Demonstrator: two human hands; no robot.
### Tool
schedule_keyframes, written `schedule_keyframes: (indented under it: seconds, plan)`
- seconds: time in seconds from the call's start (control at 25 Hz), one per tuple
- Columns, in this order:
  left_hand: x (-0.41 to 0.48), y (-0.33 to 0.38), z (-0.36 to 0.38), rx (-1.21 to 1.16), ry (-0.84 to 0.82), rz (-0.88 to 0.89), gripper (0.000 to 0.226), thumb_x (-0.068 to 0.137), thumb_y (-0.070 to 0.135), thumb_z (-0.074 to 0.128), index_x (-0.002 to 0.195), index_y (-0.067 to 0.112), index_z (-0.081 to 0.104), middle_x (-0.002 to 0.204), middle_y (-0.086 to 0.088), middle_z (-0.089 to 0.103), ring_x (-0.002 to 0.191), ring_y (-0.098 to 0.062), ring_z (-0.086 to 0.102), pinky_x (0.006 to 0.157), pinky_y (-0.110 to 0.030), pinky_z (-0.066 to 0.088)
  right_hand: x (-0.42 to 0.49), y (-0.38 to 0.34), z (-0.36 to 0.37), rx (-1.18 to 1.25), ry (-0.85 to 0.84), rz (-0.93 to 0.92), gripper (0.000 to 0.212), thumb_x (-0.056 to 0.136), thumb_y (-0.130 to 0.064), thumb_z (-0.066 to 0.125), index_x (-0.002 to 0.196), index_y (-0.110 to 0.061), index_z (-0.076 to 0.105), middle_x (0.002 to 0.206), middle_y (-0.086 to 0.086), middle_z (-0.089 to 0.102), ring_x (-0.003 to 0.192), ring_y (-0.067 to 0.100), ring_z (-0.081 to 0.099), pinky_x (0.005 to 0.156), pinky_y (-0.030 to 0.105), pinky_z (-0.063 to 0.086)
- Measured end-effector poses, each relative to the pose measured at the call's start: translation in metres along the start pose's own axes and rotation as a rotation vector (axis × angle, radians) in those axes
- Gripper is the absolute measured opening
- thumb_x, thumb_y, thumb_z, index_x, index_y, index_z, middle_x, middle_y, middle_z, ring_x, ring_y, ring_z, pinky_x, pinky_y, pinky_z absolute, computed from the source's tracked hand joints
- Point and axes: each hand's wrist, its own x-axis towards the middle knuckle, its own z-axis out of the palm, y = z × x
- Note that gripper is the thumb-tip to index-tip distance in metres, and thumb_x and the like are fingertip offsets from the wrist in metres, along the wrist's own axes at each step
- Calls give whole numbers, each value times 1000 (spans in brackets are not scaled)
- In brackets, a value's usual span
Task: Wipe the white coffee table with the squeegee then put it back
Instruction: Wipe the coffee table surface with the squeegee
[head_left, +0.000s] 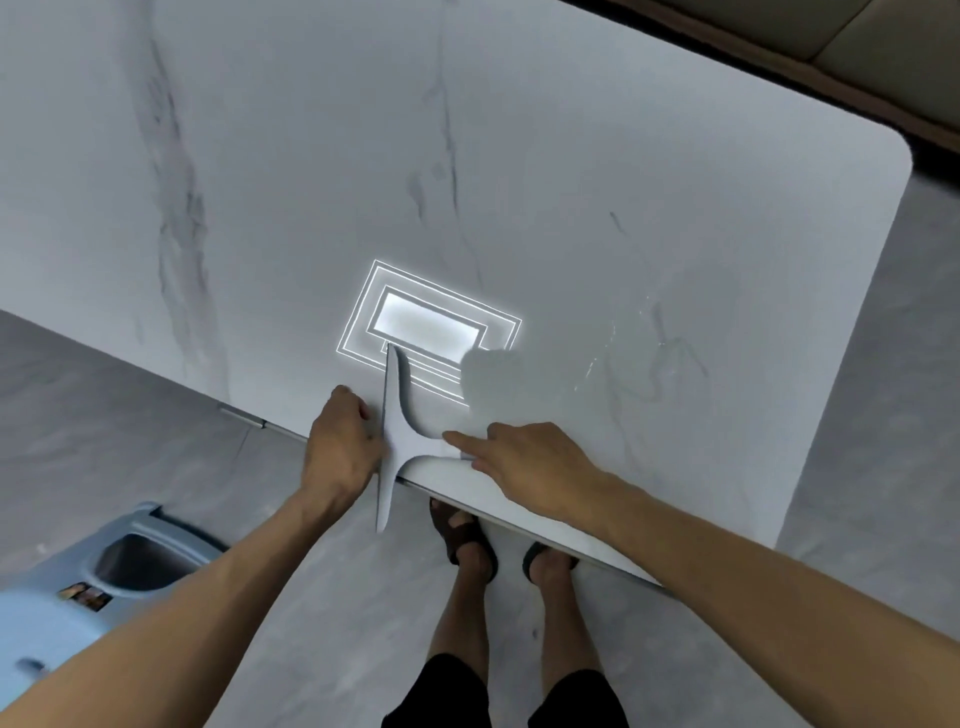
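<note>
A white T-shaped squeegee (402, 434) lies flat at the near edge of the white marble-patterned coffee table (571, 182), with one end of its blade sticking out past the edge. My left hand (340, 447) presses against the blade's left side, fingers bent at the table edge. My right hand (524, 465) lies on the squeegee's handle, index finger stretched out along it. A few thin streaks of water (613, 338) glisten on the table to the right.
A ceiling light's reflection (428, 322) glares on the tabletop just beyond the squeegee. A light-blue plastic stool (67, 597) stands on the grey floor at the lower left. My sandalled feet (467, 535) are under the near edge. A sofa edge (831, 47) runs along the top right.
</note>
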Motion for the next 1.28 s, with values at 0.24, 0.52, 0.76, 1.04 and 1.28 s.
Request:
schedule_keyframes:
  seconds: [0.24, 0.52, 0.76, 1.04, 1.28]
  plan:
    - [-8, 14, 23, 339, -148, 236, 28, 74, -4, 51, 102, -5, 54, 124, -25, 44, 104, -39, 46, 85, -42, 39, -74, 67, -18, -30, -53, 125, 45, 102, -38, 34, 146, -46, 25, 96, -2, 58, 74, 23, 60, 61, 35, 48]
    - [-5, 27, 23, 462, -125, 191, 30, 78, 6, 48, 107, 1, 54, 122, -20, 49, 105, -37, 49, 89, -41, 42, -164, 101, -52, -109, -102, 351, 46, 97, -52, 17, 143, -56, 21, 94, -15, 56, 78, 12, 61, 65, 27, 48]
    - [-15, 7, 18, 245, -24, 170, 17, 74, -7, 50, 90, -4, 53, 105, -20, 51, 91, -37, 53, 75, -43, 43, -74, 23, -19, -7, -66, 75, 43, 102, -41, 31, 145, -47, 26, 101, 2, 58, 77, 29, 62, 64, 39, 50]
    - [-26, 3, 28, 439, -96, 426, 23, 69, -2, 52, 93, -1, 53, 112, -22, 49, 97, -39, 49, 81, -43, 41, -51, 26, 10, -85, -25, 4, 46, 103, -32, 37, 146, -42, 28, 95, 5, 57, 70, 27, 57, 55, 31, 34]
    - [-51, 51, 70, 501, -177, 405, 33, 75, 5, 50, 108, 2, 51, 136, -21, 39, 117, -38, 41, 98, -41, 39, -145, 109, -8, -88, -17, 111, 43, 102, -38, 34, 144, -47, 30, 95, -3, 59, 72, 20, 60, 55, 30, 39]
